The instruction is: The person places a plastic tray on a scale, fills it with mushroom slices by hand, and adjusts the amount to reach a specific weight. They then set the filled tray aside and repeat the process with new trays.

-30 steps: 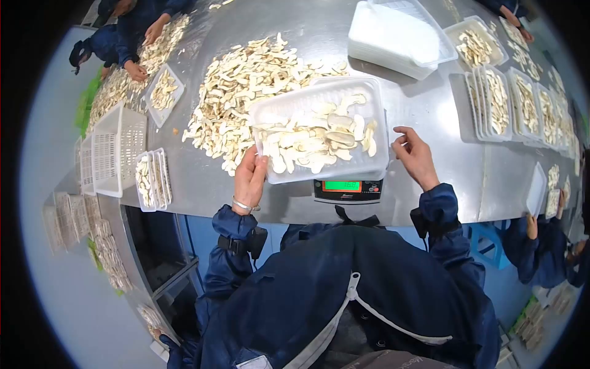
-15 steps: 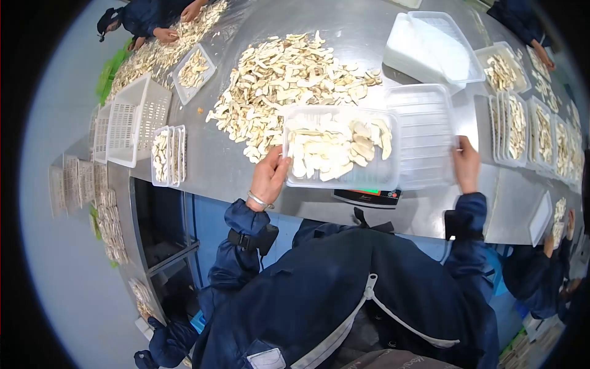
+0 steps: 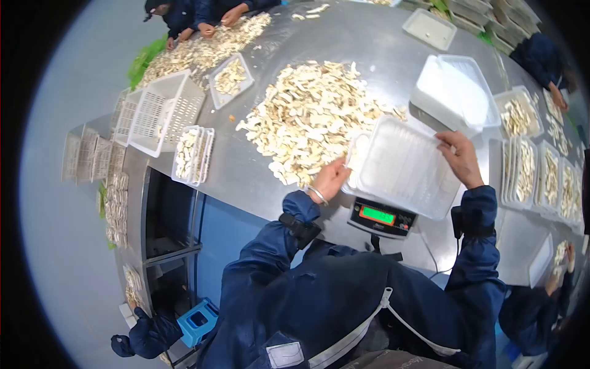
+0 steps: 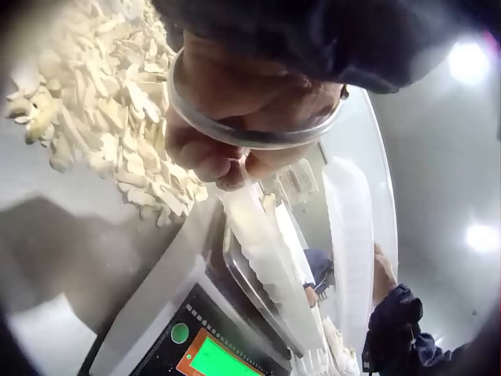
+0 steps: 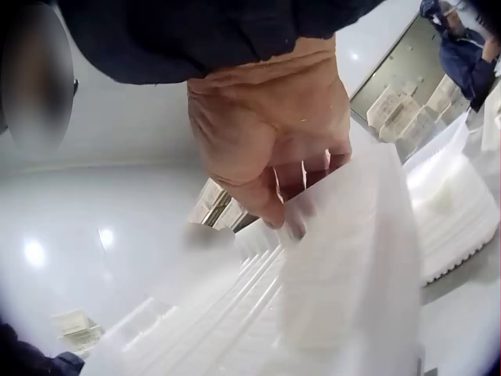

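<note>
My left hand [image 3: 330,179] pinches the left edge of a plastic tray [image 4: 262,243] of sliced mushrooms, which is above the scale [image 3: 379,218] with its lit green display. Most of this tray is hidden in the head view by an empty translucent tray [image 3: 402,166]. My right hand [image 3: 462,158] grips that empty tray at its far right edge, thumb on one side and fingers on the other in the right wrist view. Beyond the left hand spreads a large heap of sliced mushrooms [image 3: 307,117] on the metal table.
A stack of empty trays [image 3: 455,92] stands at the back right. Filled trays [image 3: 522,169] line the right side. White baskets [image 3: 163,114] and several small filled trays [image 3: 192,157] are at the left. Other people work around the table [image 3: 239,197].
The right hand, with nothing in it one second ago, took hold of an empty tray beside the filled one and has brought it left over the filled tray. The left hand keeps its hold.
</note>
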Tool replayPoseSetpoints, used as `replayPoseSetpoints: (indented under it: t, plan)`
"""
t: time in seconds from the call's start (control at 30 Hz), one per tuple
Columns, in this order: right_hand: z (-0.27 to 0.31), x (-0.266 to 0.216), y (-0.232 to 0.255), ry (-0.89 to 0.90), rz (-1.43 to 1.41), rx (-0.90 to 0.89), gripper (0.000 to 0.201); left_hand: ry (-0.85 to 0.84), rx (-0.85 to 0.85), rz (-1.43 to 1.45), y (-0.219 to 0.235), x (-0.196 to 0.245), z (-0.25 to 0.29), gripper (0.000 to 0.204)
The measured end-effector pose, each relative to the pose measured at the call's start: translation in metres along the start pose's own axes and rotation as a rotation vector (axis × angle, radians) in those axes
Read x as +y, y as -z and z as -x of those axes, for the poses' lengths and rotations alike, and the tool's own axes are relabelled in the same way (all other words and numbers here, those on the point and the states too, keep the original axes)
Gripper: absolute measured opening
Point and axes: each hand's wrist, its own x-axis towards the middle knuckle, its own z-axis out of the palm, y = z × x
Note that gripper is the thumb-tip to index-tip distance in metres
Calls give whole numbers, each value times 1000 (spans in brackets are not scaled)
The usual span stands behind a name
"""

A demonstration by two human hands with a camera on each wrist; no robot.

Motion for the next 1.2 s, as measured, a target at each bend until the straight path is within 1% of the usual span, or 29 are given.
replayPoseSetpoints:
  t: [0.03, 0.1, 0.13, 0.17, 0.2, 0.27, 0.3, 0.33, 0.37, 0.4, 0.43, 0.47, 0.5, 0.57, 0.6, 0.67, 0.7, 0.73, 0.77, 0.8, 0.83, 0.9, 0.93, 1.03, 1.07, 1.17, 1.2]
  plan:
    - [-8, -1, -8, -5, 41, -54, 26, -54, -14, 38, 0, -4, -2, 33]
    - [-20, -2, -23, -15, 90, -149, 27, 22, -18, -60, 4, -16, -4, 36]
    - [-24, 0, -27, -17, 100, -191, 26, 75, -59, 43, 11, -17, -3, 41]
    - [-26, 5, -31, -23, 111, -234, 26, 63, -11, -12, 20, -18, -1, 42]
    - [-27, 17, -33, 15, 148, -294, 32, 53, 35, -62, 31, -11, 5, 43]
    - [-23, -5, -32, 92, 314, -118, 38, 20, 145, -213, 62, -7, 15, 47]
    - [-20, -18, -30, 118, 397, -37, 41, 97, 168, -130, 82, -14, 15, 51]
    - [-19, -32, -29, 43, 381, -17, 47, 16, 278, -195, 103, -41, 13, 58]
    - [-19, -54, -31, 46, 370, 58, 44, 52, 288, -263, 133, -27, 18, 63]
    - [-18, -79, -37, 30, 284, 81, 44, 67, 345, -338, 161, -55, 12, 72]
    - [-18, -104, -48, 13, 200, 111, 44, 54, 401, -328, 189, -65, 9, 82]
    - [-16, -129, -64, 22, 133, 114, 45, 48, 378, -297, 217, -66, 8, 94]
    - [-15, -156, -84, 29, 67, 124, 46, 54, 367, -366, 241, -69, 1, 97]
    - [-14, -201, -131, -61, -122, -21, 51, 63, 350, -496, 278, -83, -14, 104]
    - [-16, -215, -157, -73, -156, -46, 55, 58, 314, -564, 293, -92, -26, 106]
    - [-21, -228, -209, -119, -189, -80, 64, 46, 247, -694, 315, -111, -49, 111]
    - [-24, -229, -232, -152, -189, -85, 68, 60, 198, -738, 321, -115, -60, 113]
    - [-28, -225, -253, -196, -127, -68, 75, 67, 149, -787, 327, -114, -72, 114]
    - [-32, -217, -271, -235, -85, -11, 76, 69, 100, -837, 332, -112, -85, 116]
    - [-37, -207, -286, -270, -40, 46, 78, 117, 62, -887, 334, -110, -98, 118]
    - [-45, -198, -296, -303, 6, 104, 79, 60, 48, -902, 336, -111, -110, 119]
    - [-62, -179, -306, -372, 77, 190, 82, -47, 26, -932, 340, -116, -132, 120]
    - [-73, -169, -309, -402, 112, 233, 84, -30, -7, -885, 341, -116, -144, 124]
    - [-95, -144, -314, -547, 207, 298, 89, -13, -106, -882, 338, -111, -163, 127]
    - [-98, -133, -314, -573, 190, 320, 92, -26, -159, -846, 337, -108, -168, 128]
    - [-107, -113, -321, -656, 262, 270, 92, -368, -184, -696, 325, -136, -187, 129]
    - [-108, -111, -326, -592, 284, 295, 91, -358, -202, -743, 316, -127, -182, 129]
